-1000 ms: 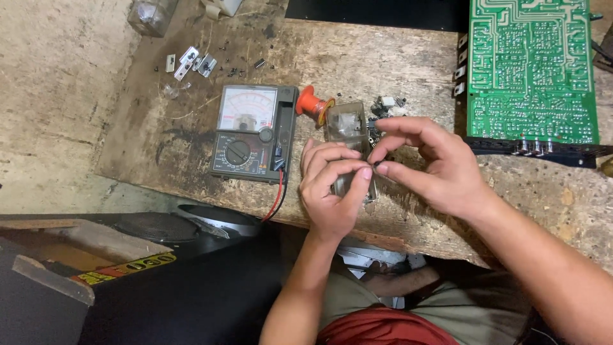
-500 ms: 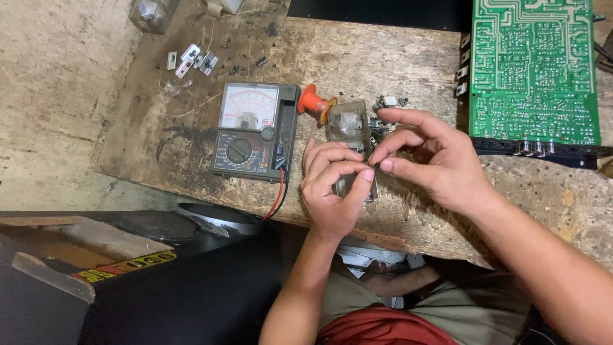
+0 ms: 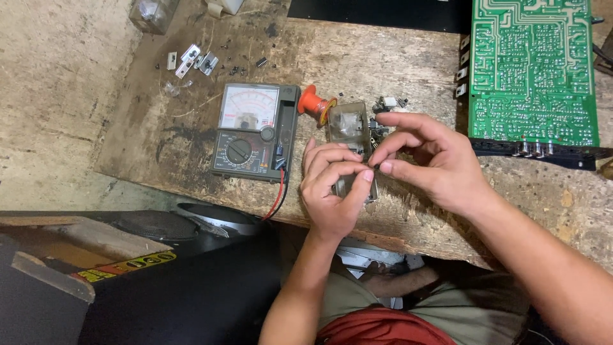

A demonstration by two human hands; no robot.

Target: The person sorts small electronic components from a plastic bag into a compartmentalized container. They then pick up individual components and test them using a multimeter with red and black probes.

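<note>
Both hands met over the table: the left hand and right hand pinched a tiny part together above a clear plastic box. The multimeter lay beside them, its probes unused.

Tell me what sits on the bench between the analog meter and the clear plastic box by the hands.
In the head view, an orange spool lies between the analog meter and the clear plastic box, near their upper ends. Lower down, that gap shows bare wood.

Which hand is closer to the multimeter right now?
Left. The left hand sits just right of the multimeter, almost beside its edge; the right hand is farther right, beyond the left.
</note>
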